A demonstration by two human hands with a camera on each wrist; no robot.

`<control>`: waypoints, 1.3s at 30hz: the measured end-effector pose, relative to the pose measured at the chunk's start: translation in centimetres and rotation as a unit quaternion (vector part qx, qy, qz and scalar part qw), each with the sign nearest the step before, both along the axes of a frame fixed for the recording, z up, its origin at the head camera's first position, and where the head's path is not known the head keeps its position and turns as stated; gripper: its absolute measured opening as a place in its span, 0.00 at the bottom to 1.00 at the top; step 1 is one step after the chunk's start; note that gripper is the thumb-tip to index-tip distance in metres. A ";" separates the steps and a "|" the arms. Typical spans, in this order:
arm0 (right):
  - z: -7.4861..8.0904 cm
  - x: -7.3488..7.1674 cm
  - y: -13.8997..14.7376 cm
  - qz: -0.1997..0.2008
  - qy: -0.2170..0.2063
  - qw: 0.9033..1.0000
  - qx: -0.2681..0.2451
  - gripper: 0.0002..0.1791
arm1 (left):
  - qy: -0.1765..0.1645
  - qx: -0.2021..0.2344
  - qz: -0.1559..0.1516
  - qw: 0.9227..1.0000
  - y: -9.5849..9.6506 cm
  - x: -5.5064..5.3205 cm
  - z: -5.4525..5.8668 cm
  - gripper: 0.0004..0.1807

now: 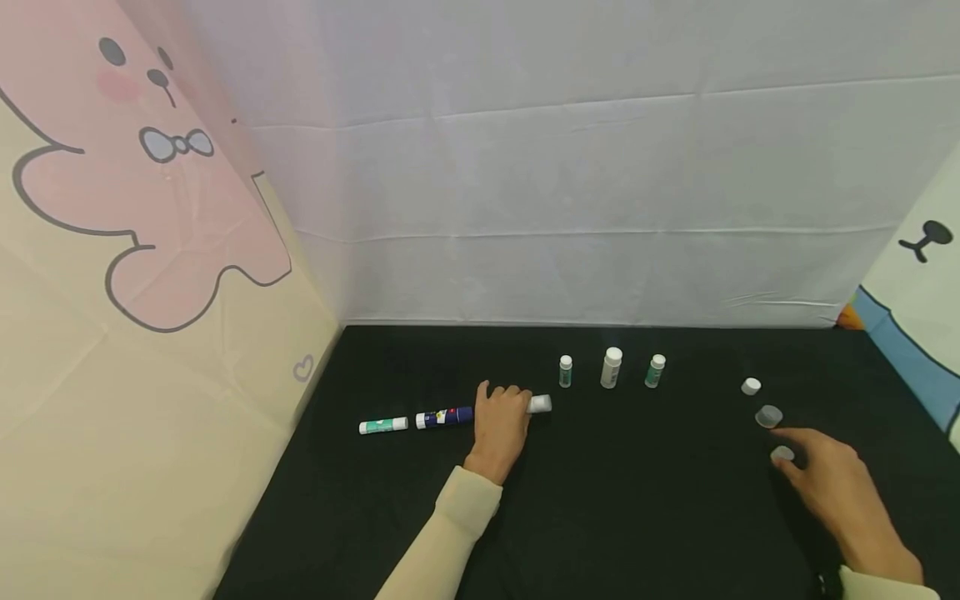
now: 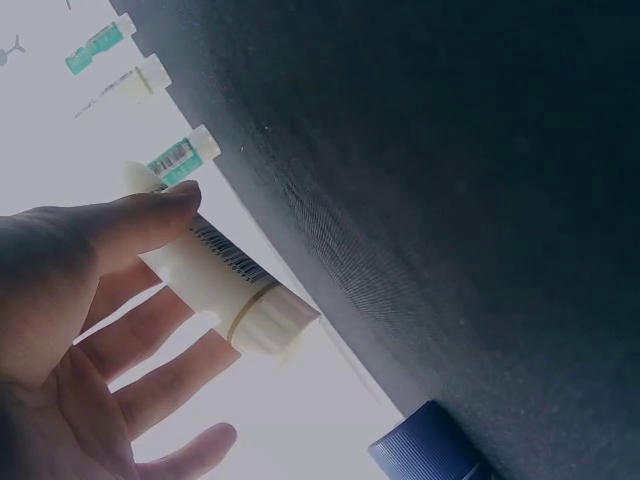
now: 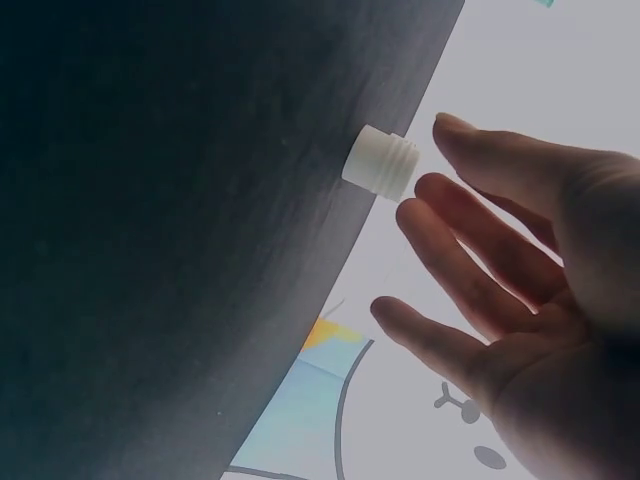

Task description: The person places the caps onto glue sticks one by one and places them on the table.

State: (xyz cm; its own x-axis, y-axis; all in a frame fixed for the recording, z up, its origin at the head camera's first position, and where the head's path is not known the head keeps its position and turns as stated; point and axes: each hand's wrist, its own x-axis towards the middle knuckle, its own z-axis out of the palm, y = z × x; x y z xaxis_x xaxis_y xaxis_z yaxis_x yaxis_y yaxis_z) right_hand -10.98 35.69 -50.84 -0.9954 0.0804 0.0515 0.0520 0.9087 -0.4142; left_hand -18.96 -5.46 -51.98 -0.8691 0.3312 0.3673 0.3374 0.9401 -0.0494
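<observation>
In the head view my left hand (image 1: pixel 501 429) is over a white glue stick (image 1: pixel 539 404) lying on the black table. The left wrist view shows the glue stick (image 2: pixel 215 270) with a barcode and a gold line, pinched between my thumb and fingers. A navy glue stick (image 1: pixel 444 417) lies just left of that hand, and a green-and-white one (image 1: pixel 383 426) farther left. My right hand (image 1: pixel 836 479) has thumb and fingers spread beside a small white cap (image 1: pixel 782 454). The right wrist view shows a ridged white cap (image 3: pixel 381 162) close to the fingertips.
Toward the back stand two small green-labelled sticks (image 1: pixel 566 372) (image 1: pixel 655 372) with a larger white one (image 1: pixel 611 368) between them. Two more caps, one translucent (image 1: pixel 768 417) and one white (image 1: pixel 751 387), lie beyond my right hand. Cloth walls (image 1: pixel 525 183) enclose the black table (image 1: pixel 645 500).
</observation>
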 end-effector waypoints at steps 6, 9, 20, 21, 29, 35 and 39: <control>-0.1 -0.2 0.1 0.009 -0.008 1.000 0.004 0.21 | -0.004 -0.006 0.002 1.000 0.1 -0.3 -0.2 0.08; -0.2 -0.2 0.2 0.016 -0.007 1.000 0.005 0.20 | -0.007 -0.010 0.002 1.000 0.2 -0.4 -0.2 0.07; -0.3 -0.5 0.4 0.034 -0.017 0.999 0.004 0.15 | -0.028 -0.013 -0.003 1.000 0.3 -0.7 -0.4 0.07; -0.3 -0.5 0.4 0.035 -0.017 0.999 0.005 0.15 | -0.031 -0.014 -0.003 0.999 0.3 -0.7 -0.4 0.07; -0.7 -0.5 0.7 0.040 -0.001 0.999 0.005 0.12 | -0.039 -0.029 -0.008 0.999 0.4 -0.7 -0.7 0.05; -0.8 -0.5 0.7 0.034 -0.010 0.999 0.004 0.10 | -0.044 -0.035 -0.006 0.998 0.4 -0.8 -0.8 0.04; -0.8 -0.5 0.7 0.038 -0.008 0.999 0.003 0.10 | -0.051 -0.040 -0.005 0.998 0.5 -1.0 -0.8 0.04</control>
State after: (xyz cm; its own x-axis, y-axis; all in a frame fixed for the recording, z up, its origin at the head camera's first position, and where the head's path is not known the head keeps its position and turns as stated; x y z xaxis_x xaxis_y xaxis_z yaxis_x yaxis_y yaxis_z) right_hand -11.44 36.41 -51.61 -0.9993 0.0041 0.0365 -0.0111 0.9129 -0.4081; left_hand -19.91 -4.99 -52.80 -0.8969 0.3648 0.2498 0.3536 0.9310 -0.0899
